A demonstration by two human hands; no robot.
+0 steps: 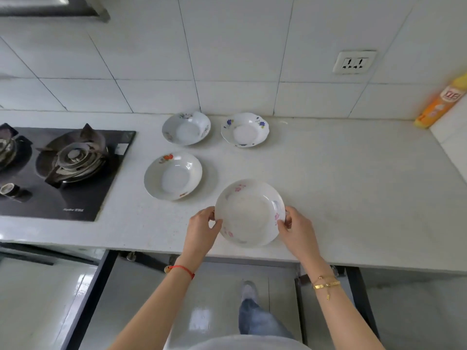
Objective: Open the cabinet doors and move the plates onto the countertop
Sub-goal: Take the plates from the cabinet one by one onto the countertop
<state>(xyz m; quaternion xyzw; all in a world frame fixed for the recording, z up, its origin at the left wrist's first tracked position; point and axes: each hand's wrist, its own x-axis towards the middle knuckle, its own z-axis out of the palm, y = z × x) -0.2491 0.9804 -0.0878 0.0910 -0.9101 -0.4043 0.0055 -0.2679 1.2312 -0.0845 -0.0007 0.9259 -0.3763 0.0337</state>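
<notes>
I hold a white plate with pink flowers (249, 213) by its rim over the front of the white countertop (353, 193). My left hand (202, 229) grips its left edge and my right hand (297, 228) its right edge. Three other plates rest on the countertop: one with a red-orange flower (173, 176) to the left, one with faint flowers (186, 128) at the back, and a scalloped one with blue flowers (245, 129) beside it. Below the counter edge, both cabinet doors stand open: the left door (83, 299) and the right door (364, 306).
A black gas stove (68, 170) with burners fills the counter's left side. An orange and yellow spray can (439, 102) leans in the back right corner. A wall socket (353, 62) sits on the tiled wall. My leg and shoe (249, 294) show on the floor below.
</notes>
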